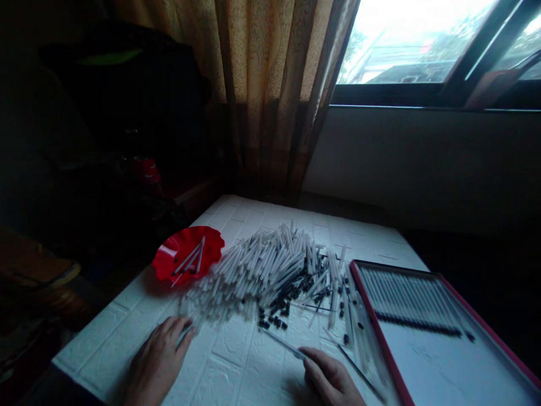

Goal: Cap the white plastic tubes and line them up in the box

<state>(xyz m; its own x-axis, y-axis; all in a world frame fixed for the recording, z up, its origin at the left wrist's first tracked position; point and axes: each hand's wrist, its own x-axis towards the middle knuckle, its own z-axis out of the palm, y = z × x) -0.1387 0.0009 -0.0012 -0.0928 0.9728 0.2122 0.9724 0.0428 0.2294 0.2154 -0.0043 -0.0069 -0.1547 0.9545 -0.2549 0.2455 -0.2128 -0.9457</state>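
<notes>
With right hand (332, 375) at five o'clock clamped on a slim rod (281, 342) at six, steer its tip clear of the loose black caps (276, 322); steady left hand (157, 355), at seven, with grip too blurred to judge.

A patterned gold curtain (270, 67) hangs beside a bright, dark-framed window (401, 48), above a shadowed wall (372, 152). In the gloom at left sits a small red object (146, 170), too dim to identify.
</notes>
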